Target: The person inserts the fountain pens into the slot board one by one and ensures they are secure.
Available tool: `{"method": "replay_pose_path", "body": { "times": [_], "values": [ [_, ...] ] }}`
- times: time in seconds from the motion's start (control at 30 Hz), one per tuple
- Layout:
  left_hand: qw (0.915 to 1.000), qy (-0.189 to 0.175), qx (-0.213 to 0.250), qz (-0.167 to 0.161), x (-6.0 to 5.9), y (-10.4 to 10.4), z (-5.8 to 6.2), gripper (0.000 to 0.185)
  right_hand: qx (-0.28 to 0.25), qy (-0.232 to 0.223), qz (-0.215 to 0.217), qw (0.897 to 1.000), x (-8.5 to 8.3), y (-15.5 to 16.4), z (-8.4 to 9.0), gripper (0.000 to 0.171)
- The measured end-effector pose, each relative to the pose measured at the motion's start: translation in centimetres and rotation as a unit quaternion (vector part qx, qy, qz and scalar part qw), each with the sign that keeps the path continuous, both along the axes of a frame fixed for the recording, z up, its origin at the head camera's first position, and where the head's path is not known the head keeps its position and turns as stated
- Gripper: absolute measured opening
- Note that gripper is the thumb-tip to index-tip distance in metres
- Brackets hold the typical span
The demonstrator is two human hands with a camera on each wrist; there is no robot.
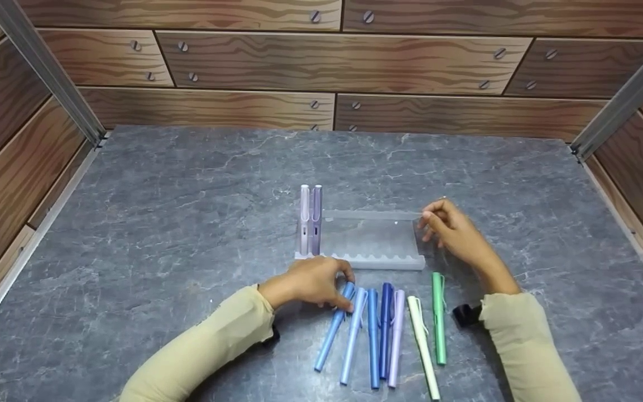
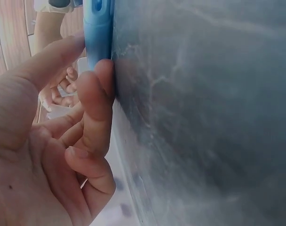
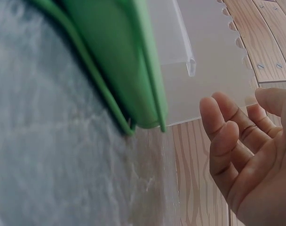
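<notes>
While the left hand (image 1: 311, 282) pinches a light blue pen (image 1: 334, 326), the right hand (image 1: 455, 234) — fingers loosely curled — touches the clear rack (image 1: 374, 240).

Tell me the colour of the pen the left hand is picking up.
Light blue pen; left hand pinches its top, clearest in the head view.

Open grey tabletop (image 1: 159, 223) lies left of and behind the clear pen rack (image 1: 372, 240). Near its front, a row of pens (image 1: 380, 329) blocks passage; two upright lilac pens (image 1: 310, 220) occupy the rack's left end.
</notes>
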State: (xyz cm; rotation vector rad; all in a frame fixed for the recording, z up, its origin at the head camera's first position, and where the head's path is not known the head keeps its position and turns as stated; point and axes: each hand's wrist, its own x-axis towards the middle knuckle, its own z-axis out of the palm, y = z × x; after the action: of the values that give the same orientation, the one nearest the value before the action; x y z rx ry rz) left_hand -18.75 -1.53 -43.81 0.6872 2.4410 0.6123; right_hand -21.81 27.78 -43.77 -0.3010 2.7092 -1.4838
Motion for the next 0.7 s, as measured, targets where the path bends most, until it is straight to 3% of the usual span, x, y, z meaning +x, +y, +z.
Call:
{"method": "replay_pose_path", "body": {
  "times": [0.2,0.47,0.7],
  "values": [
    [1.0000,0.000,0.000,0.001,0.09,0.00,0.03,0.042,0.000,-0.003,0.000,1.000,0.01,0.02,-0.07,0.030],
    [0.9990,0.039,-0.007,-0.019,0.16,0.03,-0.04,0.034,0.001,0.002,0.000,1.000,0.00,0.09,-0.08,0.031],
    [0.9992,0.036,0.002,-0.018,0.21,0.07,-0.01,0.030,-0.003,-0.001,0.000,1.000,0.04,0.10,-0.01,0.030]
  ]
}}
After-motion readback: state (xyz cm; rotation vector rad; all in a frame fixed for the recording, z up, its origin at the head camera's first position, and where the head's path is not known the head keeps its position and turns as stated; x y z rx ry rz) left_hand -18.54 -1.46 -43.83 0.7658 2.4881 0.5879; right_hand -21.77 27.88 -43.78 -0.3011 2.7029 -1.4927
